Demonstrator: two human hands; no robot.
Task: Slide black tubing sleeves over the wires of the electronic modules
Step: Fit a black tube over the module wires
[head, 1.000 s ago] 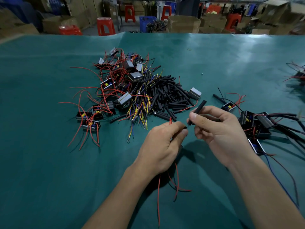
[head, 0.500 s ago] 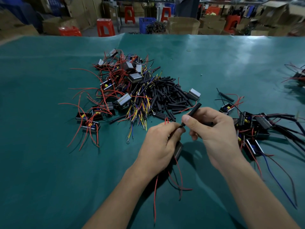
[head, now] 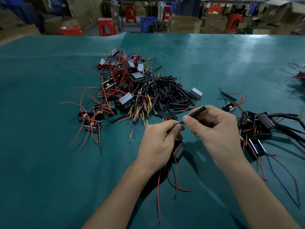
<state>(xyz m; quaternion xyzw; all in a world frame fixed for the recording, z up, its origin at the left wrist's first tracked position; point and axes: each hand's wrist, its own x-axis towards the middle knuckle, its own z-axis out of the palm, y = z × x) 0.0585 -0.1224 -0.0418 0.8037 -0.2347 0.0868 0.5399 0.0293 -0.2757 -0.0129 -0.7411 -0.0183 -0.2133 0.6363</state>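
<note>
Head view: our right hand (head: 217,133) pinches a black sleeve (head: 197,111), our left hand (head: 158,142) pinches a wire, bare table (head: 41,171) open left of them.

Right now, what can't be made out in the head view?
- Wire tip entering the black sleeve: hidden by right hand thumb.
- Module top: covered by left hand.
- Far-right wire bundle: cut off by frame edge, blurred.
- Module markings: too small.
</note>
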